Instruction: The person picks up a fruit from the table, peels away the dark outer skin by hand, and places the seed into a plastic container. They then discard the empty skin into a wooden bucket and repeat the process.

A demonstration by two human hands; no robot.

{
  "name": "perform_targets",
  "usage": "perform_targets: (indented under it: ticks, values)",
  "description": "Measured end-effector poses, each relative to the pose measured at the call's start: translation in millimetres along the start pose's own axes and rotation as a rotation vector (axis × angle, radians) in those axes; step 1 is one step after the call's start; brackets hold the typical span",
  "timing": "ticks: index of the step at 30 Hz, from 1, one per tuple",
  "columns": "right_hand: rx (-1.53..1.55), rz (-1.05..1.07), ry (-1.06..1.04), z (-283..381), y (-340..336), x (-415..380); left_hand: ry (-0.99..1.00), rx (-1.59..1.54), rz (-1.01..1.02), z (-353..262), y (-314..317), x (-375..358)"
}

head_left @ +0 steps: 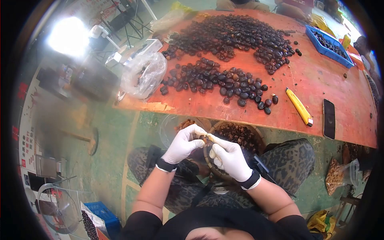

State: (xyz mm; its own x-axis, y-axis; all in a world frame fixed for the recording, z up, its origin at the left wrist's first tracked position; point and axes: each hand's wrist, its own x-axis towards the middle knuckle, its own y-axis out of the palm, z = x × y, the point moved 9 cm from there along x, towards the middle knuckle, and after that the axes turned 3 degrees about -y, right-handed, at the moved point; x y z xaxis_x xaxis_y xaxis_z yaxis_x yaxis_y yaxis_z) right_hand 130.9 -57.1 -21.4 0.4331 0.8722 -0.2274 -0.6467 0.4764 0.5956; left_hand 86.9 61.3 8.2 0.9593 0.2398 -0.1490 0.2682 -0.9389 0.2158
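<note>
- Black shirt (216, 222) is closest, with spotty pants (290, 162) past it
- Left hand (186, 144), in a white glove, has its fingers pinched on a small brown piece (205, 139), up between the two hands
- Right hand (232, 158), gloved too, is curled with its fingertips by that piece; I cannot tell if they grip it
- Below the hands, a round basket (207, 159) has dark brown bits (238, 135) inside
- Red table (312, 86) has piles of dark round nuts (240, 36), a yellow cutter (298, 106) and a black phone (329, 119)
</note>
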Motion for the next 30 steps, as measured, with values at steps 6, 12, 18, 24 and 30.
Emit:
perform_targets:
  ticks: [6,12,18,24,30]
  values:
    - [0.194,-0.047,0.165,-12.7,-7.5,-1.0,0.118,-0.157,-0.101,38.5,-5.6,-1.9]
    - [-0.222,-0.064,-0.089,-5.4,-16.5,7.1,0.082,-0.247,-0.361,46.0,3.6,-1.6]
    - [-0.186,-0.037,0.006,4.9,-16.3,0.5,0.22,-0.11,-0.475,40.7,1.9,-8.6]
    - [-0.773,-0.067,-0.482,29.6,-13.1,2.6,0.238,0.048,-0.356,24.6,-3.0,-7.3]
    - [-0.348,-0.026,-0.011,9.3,-24.2,15.5,0.01,-0.162,-0.346,50.5,-9.5,4.5]
